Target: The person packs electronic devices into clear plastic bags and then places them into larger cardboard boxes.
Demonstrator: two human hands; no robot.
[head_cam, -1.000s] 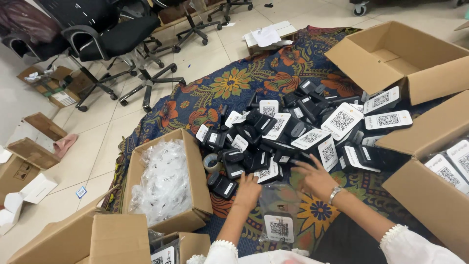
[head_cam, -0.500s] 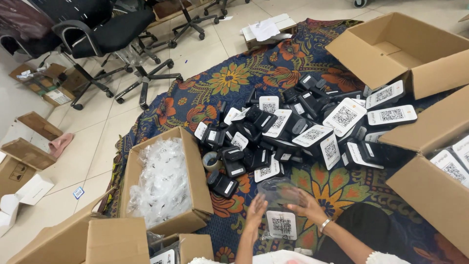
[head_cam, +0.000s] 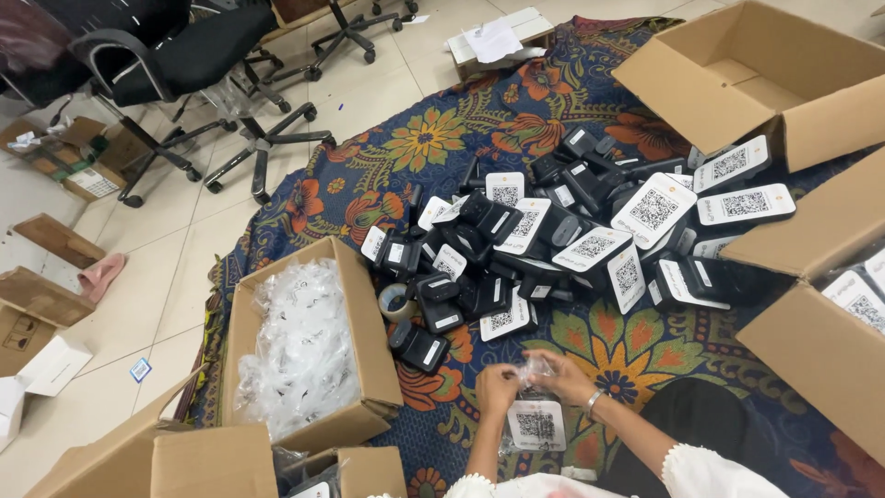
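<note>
My left hand [head_cam: 498, 385] and my right hand [head_cam: 560, 376] meet close to my body over a flowered rug [head_cam: 433, 148]. Together they pinch a small clear plastic bag [head_cam: 535, 371]. Just below them lies a small black device with a white coded label [head_cam: 536, 424]. A big heap of the same black devices [head_cam: 562, 240] spreads across the rug beyond my hands. A bracelet sits on my right wrist.
A cardboard box of clear plastic bags [head_cam: 304, 346] stands at my left. A roll of tape [head_cam: 396, 302] lies beside it. Open cardboard boxes stand at the back right [head_cam: 756, 78] and right [head_cam: 820, 314]. Office chairs [head_cam: 184, 65] are at the far left.
Both hands pulled back from the heap toward my body. One labelled device now lies near me, and my hands have come together on a clear bag above it.
</note>
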